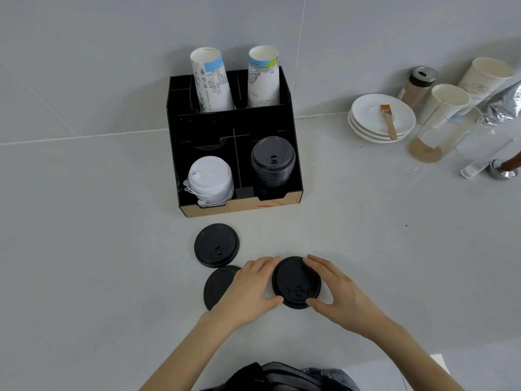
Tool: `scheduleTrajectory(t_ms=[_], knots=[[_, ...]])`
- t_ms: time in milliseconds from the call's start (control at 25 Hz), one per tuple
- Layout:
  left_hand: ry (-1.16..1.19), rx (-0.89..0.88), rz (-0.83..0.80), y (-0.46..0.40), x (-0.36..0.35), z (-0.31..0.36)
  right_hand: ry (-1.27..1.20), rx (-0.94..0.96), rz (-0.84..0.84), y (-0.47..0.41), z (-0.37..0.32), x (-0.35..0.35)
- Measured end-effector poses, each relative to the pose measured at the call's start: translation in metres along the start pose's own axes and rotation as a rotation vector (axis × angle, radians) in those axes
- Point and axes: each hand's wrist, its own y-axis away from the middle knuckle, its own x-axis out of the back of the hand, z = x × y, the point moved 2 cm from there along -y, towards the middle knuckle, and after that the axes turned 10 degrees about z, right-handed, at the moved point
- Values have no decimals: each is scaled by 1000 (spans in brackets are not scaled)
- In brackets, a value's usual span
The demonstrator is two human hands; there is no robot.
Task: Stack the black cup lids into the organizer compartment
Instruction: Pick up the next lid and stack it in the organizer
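- Now both hands close on one black cup lid (296, 282) that lies on the worktop near its front edge; the left hand (248, 289) presses its left rim and the right hand (337, 292) its right rim, with fingers behind and thumbs in front.
- Holding from two sides probably keeps the thin lid level, or it squares up more than one lid; I cannot tell if it is a single lid or a small pile.
- A second loose lid (218, 286) lies under the left hand, partly hidden, and a third lid (216, 245) rests just behind it, nearer to the organizer (291, 119).
- This black organizer stands further back, near the wall, and its front right compartment already holds a tall stack of black lids (273, 162), so the lifted lid must go on top of it.
- White lids (210, 179) fill the front left compartment, and two paper cup stacks (211, 80) stand upright in the back compartments.
- I think the path from the hands to the black stack is open; only the front wall of the organizer and the height of the stack ask for a lift.
- Well apart, toward the right edge of the worktop, are white saucers (366, 108) with a small brush (389, 122), a shaker jar (418, 83), more paper cups (445, 105) and a foil bag (504, 105); these do not stand in the way.
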Motion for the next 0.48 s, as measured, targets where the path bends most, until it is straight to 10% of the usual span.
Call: scheduleTrajectory(t_ms=[480], knots=[[-7,-13,13,-2,-1,4,-71,-19,36,-2,-2,-3]])
